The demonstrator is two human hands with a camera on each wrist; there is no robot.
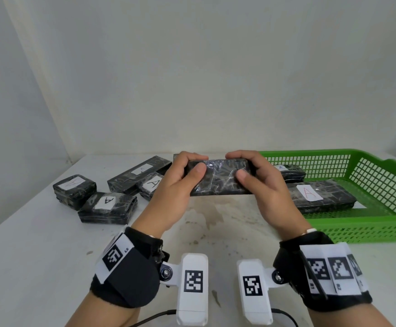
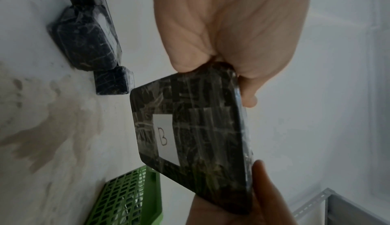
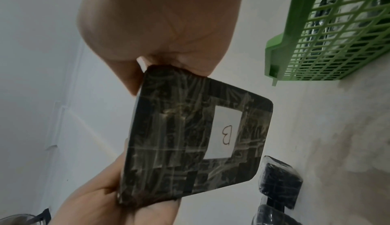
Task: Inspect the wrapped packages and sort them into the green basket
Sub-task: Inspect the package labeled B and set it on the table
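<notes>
Stained white tabletop (image 1: 34,244) against a plain pale wall (image 1: 192,67). Left hand (image 1: 168,185) and right hand (image 1: 266,185) pinch opposite ends of a wrapped package (image 1: 218,178), held above the tabletop, beside the green basket (image 1: 369,230).

Black marbled package (image 1: 219,178) with white label (image 3: 224,132), green lattice basket (image 1: 367,228), stained white table (image 1: 38,256)

stained white table (image 1: 38,267), grey shelf frame (image 2: 346,207)
</notes>
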